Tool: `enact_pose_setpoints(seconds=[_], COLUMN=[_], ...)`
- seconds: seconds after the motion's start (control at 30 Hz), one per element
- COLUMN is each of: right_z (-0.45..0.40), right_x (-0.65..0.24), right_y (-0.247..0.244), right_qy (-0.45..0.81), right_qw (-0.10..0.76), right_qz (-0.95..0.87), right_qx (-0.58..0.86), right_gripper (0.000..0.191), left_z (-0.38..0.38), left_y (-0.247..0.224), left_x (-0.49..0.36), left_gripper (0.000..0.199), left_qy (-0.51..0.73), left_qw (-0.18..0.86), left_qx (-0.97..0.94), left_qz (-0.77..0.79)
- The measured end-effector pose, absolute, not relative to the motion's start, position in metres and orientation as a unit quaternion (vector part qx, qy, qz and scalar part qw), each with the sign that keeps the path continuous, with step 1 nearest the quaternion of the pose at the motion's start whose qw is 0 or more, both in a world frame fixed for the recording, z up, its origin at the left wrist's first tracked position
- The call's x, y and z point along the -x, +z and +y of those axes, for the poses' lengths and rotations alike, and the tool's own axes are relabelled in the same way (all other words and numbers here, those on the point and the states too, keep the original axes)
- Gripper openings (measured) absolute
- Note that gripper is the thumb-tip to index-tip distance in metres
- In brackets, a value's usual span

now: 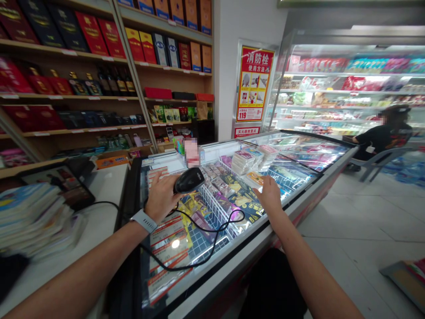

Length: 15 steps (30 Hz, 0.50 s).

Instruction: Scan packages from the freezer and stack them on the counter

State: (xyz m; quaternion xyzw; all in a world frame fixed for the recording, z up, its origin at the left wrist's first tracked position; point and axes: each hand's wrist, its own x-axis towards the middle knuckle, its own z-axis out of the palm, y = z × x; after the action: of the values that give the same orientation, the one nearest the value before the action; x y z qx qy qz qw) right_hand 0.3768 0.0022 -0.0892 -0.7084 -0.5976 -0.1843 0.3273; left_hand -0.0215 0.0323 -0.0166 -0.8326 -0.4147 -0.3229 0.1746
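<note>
My left hand, with a grey watch band at the wrist, is wrapped round a black barcode scanner above the freezer's glass top. From the scanner a black cable loops over the glass. My right hand is closed at the near edge of a flat orange-and-white packet, its fingertips partly hidden. Just behind that packet stand a stack of white-edged packets and another packet stack. Beneath the glass, wire baskets hold colourful bags of frozen goods.
A counter on the left bears a blurred pile of booklets and a dark screen. Shelves of boxes and bottles stand behind. At right, a person sits on a chair near a lit display fridge.
</note>
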Motion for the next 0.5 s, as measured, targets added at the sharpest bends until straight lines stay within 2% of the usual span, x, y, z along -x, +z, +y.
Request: enact_pose_setpoints(seconds=[0.5], right_z=[0.001], right_x=[-0.364], right_y=[-0.086], right_qy=[-0.241], right_qw=[0.365], right_qz=[-0.613], right_qx=[0.659], right_gripper=[0.043], left_z=[0.028], left_y=[-0.012], left_x=[0.018], left_gripper=[0.027], left_qy=[-0.329], left_qw=[0.146], left_qx=[0.835], left_qz=[-0.416])
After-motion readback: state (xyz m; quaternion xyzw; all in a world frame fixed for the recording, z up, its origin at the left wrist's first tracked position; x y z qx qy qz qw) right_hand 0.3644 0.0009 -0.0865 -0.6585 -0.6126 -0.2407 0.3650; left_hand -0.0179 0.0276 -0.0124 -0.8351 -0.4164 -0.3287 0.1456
